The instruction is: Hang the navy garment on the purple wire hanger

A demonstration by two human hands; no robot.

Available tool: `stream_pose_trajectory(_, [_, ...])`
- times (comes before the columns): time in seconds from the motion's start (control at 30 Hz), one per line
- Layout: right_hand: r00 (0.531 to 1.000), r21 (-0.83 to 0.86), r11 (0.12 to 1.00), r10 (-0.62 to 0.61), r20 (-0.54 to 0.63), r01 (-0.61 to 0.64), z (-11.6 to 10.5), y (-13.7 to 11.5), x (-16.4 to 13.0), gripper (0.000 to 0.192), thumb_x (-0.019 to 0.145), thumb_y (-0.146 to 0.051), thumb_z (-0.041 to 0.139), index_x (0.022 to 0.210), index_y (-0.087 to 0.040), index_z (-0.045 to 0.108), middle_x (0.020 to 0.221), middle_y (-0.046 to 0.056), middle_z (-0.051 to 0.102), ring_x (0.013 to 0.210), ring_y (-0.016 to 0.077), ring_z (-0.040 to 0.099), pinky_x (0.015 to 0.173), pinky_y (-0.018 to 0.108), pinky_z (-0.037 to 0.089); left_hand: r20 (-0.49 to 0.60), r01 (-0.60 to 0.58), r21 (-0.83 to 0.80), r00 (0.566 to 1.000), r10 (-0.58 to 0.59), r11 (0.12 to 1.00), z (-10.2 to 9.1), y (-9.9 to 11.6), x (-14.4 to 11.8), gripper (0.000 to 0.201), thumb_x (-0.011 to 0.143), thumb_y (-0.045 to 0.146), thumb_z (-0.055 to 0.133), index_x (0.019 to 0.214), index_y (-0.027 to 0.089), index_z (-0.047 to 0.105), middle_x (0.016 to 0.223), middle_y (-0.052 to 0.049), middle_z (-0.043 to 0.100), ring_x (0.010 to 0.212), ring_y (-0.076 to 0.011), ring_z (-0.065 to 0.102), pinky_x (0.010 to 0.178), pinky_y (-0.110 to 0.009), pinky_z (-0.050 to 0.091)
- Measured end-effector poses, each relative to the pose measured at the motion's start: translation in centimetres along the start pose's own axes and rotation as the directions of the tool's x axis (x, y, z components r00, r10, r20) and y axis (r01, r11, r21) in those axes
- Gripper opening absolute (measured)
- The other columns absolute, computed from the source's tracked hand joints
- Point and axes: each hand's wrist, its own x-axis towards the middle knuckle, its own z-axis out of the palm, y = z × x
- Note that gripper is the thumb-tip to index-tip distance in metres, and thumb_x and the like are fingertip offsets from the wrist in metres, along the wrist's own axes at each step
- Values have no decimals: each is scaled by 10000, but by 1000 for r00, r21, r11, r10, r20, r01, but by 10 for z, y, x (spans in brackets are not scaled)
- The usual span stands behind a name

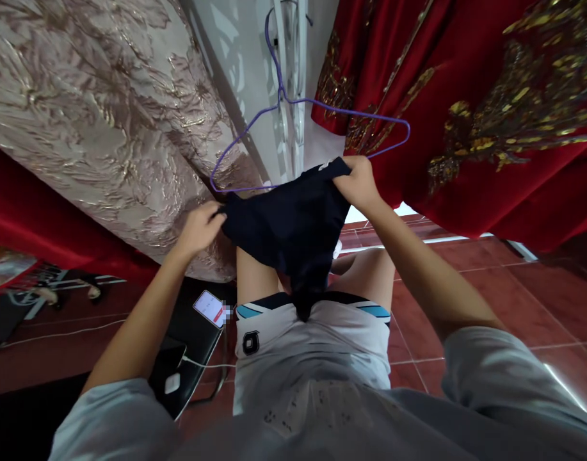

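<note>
Red embroidered garment: hanging at the upper right, gold thread over deep red, filling that corner.

Pale brocade fabric: hanging at the upper left, metallic leaf pattern, its lower edge reaching down behind the left hand.

Red tiled floor: lying below, with a black chair at lower left carrying a phone and a white charger on a cable.

Dark navy garment: being held stretched between both hands at chest height, just below the hanger and touching its lower bar; the loose lower part is drooping toward the person's white shorts.

Purple wire hanger: hanging by its hook from a white rail, tilted, its right shoulder higher than its left.

Left hand: gripping the garment's left edge, fingers curled and pinching the cloth.

Right hand: gripping the upper right edge, fingers pressed together and closed over the waistband, close under the hanger's right arm.

Handling note: judging from the grip, the edge is being kept taut, which seems right; keeping both pinches level and easing the cloth squarely over the thin wire should prevent the tilted hanger swinging or the garment bunching to one side.
</note>
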Motion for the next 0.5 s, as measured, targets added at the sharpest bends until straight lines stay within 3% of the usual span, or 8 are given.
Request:
stream_pose_trajectory(0.1, [999, 36, 998, 43, -6, -43, -11, -9, -2, 317, 814, -289, 636, 576, -204, 445, 609, 6, 441, 689, 181, 533, 717, 361, 546, -267, -49, -50, 963, 34, 998, -21, 11, 33, 101, 858, 246, 546, 817, 214, 633, 1070, -72, 738, 1055, -267, 675, 981, -404, 518])
stream_pose_trajectory(0.17, [997, 98, 992, 72, 35, -75, -12, -15, -6, 261, 820, -335, 677, 634, -201, 552, 661, 16, 537, 756, 210, 596, 761, 386, 572, -336, -117, -114, 939, 73, 987, -28, 29, 56, 84, 850, 219, 564, 825, 224, 644, 1080, -55, 739, 1081, -258, 677, 1015, -408, 515])
stream_pose_trajectory(0.23, [993, 170, 983, 54, 103, -71, -14, -22, -12, 173, 816, -357, 703, 750, -201, 666, 776, 34, 651, 851, 239, 662, 842, 420, 587, -338, -169, -186, 936, 98, 968, -31, 48, 75, 82, 872, 220, 591, 917, 233, 659, 1098, -38, 738, 1125, -242, 670, 1059, -410, 500])
stream_pose_trajectory(0.37, [989, 224, 974, 10, 148, -43, -32, -30, -30, 181, 803, -347, 726, 937, -229, 758, 978, 47, 749, 994, 257, 712, 952, 441, 575, -225, -162, -269, 969, 102, 949, -35, 70, 96, 194, 925, 255, 630, 1114, 209, 645, 1049, -10, 742, 1183, -215, 646, 1113, -405, 463])
stream_pose_trajectory(0.5, [996, 269, 959, 87, 9, -86, -67, -28, -39, 139, 738, -294, 767, 849, -218, 729, 818, 9, 719, 747, 193, 687, 692, 336, 570, -191, -155, -250, 976, 108, 956, -41, 71, 105, 88, 912, 286, 694, 986, 242, 674, 1064, -17, 734, 1234, -261, 609, 1174, -408, 425])
